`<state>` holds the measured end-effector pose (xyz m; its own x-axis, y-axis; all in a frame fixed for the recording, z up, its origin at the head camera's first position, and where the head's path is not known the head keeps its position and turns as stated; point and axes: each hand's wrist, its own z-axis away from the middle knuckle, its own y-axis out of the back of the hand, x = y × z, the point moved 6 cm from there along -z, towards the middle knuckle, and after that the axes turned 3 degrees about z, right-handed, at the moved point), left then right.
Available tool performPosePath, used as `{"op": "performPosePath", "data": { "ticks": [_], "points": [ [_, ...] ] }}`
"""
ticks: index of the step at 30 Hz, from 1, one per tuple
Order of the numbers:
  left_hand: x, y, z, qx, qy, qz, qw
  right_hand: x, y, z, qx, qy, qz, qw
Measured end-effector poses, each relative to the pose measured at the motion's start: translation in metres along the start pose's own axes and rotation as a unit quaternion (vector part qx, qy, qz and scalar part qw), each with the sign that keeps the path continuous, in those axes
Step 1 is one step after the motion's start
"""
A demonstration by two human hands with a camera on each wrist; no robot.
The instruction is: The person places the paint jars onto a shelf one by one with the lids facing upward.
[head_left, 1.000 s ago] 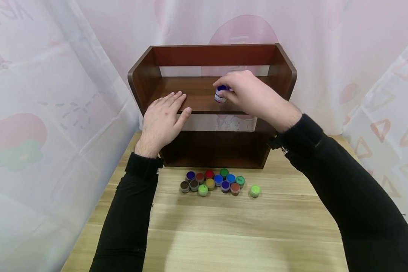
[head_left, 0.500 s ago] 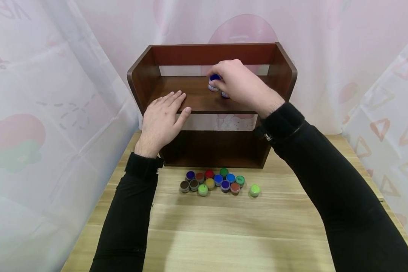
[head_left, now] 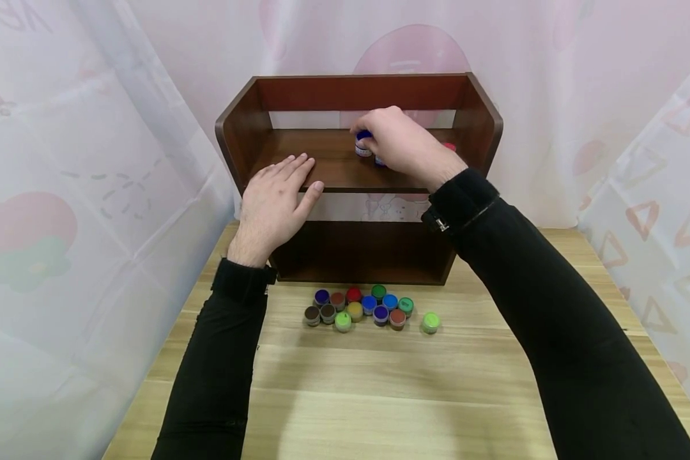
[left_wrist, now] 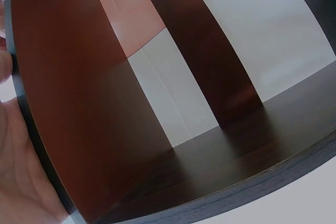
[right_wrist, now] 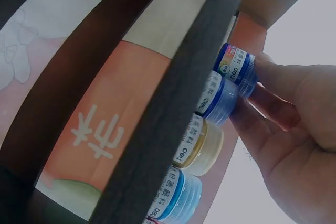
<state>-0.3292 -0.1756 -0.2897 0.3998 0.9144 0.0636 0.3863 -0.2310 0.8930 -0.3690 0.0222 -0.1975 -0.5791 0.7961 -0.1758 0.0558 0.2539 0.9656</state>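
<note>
My right hand [head_left: 401,142] pinches a dark blue paint jar [head_left: 363,148] between thumb and fingers, low over the upper board of the brown wooden shelf [head_left: 322,160]. In the right wrist view the held dark blue jar [right_wrist: 244,72] is at the end of a row, right beside a blue jar [right_wrist: 221,100], then a yellow jar [right_wrist: 207,148] and a light blue jar [right_wrist: 181,195]. Much of this row is hidden behind my right hand in the head view. My left hand [head_left: 276,207] rests with straight fingers on the upper board's left front edge.
Several small paint jars [head_left: 354,311] with coloured lids stand clustered on the wooden table [head_left: 414,396], before the lower board [head_left: 362,252]. A light green jar [head_left: 430,322] stands apart to their right. A red lid [head_left: 449,146] shows near the shelf's right side wall.
My right hand has moved left and farther back along the upper board with the dark blue paint jar, then slightly down. My left hand has stayed in place.
</note>
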Motion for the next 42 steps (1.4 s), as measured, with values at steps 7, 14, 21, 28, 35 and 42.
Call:
{"op": "performPosePath", "data": {
  "ticks": [7,14,21,28,35,42],
  "points": [
    [0.0,0.0,0.0,-0.002,0.001,0.0,1.0,0.002,-0.004,-0.004,-0.001,0.016,0.015,0.9998],
    [0.0,-0.001,0.0,-0.005,0.001,-0.001,1.0,0.004,-0.012,-0.007,-0.006,0.013,0.042,0.999],
    [0.0,-0.002,0.0,-0.008,0.002,-0.003,1.0,0.005,-0.017,-0.009,-0.014,0.002,0.061,0.998],
    [0.0,-0.001,0.0,-0.006,0.002,-0.003,1.0,0.005,-0.018,-0.008,-0.016,-0.003,0.062,0.998],
    [-0.001,-0.001,0.001,-0.007,0.002,-0.003,1.0,0.005,-0.012,0.0,0.013,0.022,0.048,0.9985],
    [-0.001,0.0,0.001,-0.004,0.002,-0.002,1.0,0.003,-0.002,0.023,0.055,0.042,0.038,0.9968]
  ]
}}
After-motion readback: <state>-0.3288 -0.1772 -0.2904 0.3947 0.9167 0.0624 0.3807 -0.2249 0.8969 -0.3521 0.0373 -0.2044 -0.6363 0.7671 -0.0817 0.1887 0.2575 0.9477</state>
